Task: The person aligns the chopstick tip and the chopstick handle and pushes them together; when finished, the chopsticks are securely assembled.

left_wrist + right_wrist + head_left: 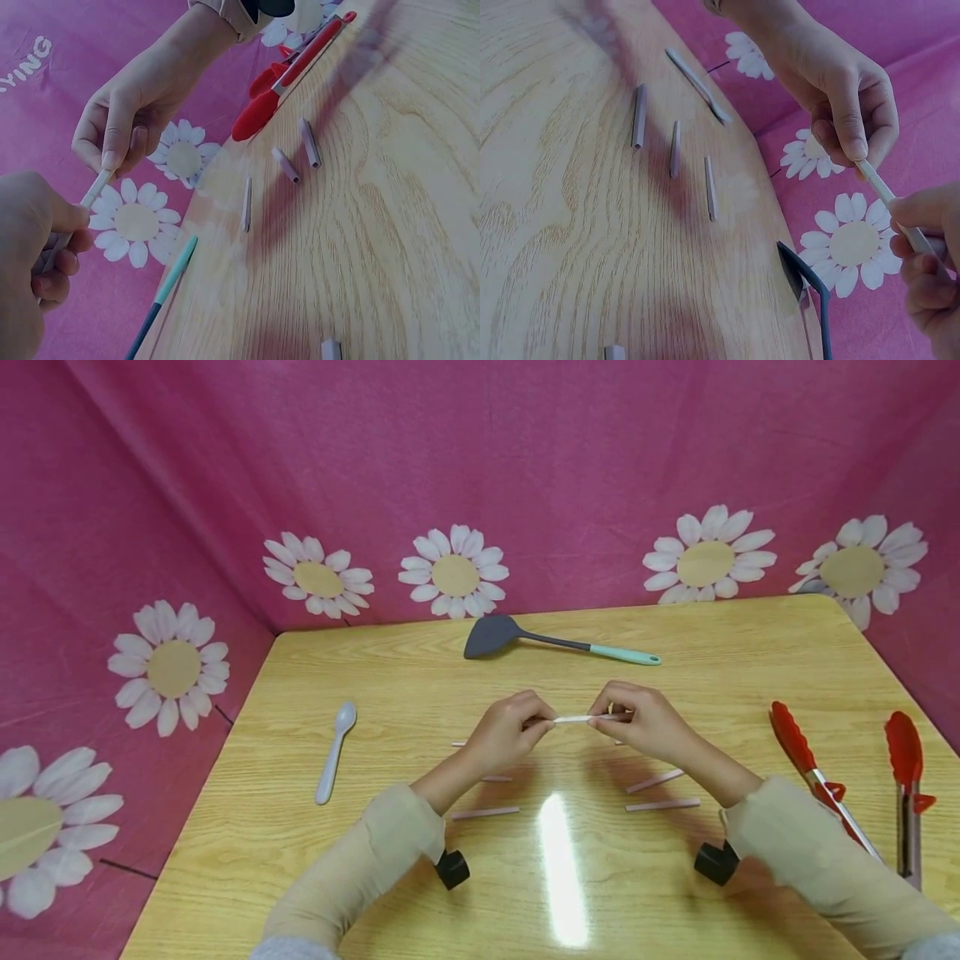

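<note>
A thin, straight pale stick [572, 719] spans the gap between both hands, raised above the table. My left hand [510, 727] pinches one end between thumb and fingers, and my right hand [643, 720] pinches the other; their fingers hide the ends. In the left wrist view the stick [96, 187] slants up toward the right hand [142, 97]. Beneath the arms, similar sticks lie in two groups. A stick [486, 813] belongs to the left group and another stick [662, 805] to the right one. Square ends show on them in the wrist views.
A white spoon [335, 753] lies at the left of the wooden table [247, 860]. Toward the back rests a grey turner [491, 636] with a mint handle. Two red-tipped tongs [905, 752] lie at the right. Pink flowered cloth [555, 468] hangs behind.
</note>
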### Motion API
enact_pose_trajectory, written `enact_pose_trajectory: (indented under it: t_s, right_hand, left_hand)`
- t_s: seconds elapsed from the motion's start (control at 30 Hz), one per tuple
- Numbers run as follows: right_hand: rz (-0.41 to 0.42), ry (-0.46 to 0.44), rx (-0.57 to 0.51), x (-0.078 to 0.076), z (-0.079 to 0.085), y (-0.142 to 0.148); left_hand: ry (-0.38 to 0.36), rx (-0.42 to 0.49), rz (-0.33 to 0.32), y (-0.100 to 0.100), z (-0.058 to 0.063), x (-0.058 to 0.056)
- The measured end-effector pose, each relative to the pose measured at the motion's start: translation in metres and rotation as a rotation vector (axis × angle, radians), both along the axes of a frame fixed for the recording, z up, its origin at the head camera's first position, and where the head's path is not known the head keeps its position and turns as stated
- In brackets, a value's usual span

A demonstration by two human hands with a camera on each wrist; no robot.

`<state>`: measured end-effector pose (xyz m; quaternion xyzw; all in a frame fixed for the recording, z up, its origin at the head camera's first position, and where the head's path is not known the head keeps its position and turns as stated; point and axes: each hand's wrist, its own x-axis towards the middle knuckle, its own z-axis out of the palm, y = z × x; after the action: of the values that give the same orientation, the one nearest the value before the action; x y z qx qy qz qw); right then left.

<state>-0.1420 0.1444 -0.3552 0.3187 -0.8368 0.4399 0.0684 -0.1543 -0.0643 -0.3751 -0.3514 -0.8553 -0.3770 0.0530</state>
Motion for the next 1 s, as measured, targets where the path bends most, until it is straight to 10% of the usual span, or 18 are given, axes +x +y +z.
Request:
enact_pose_trajectory:
  t_s: [1.0]
  right_hand:
    - [0.023,-0.037,-0.052,-0.007,-0.016,0.008]
  left_hand:
    - [0.078,0.041,-0.020,0.002,0.005,0.007]
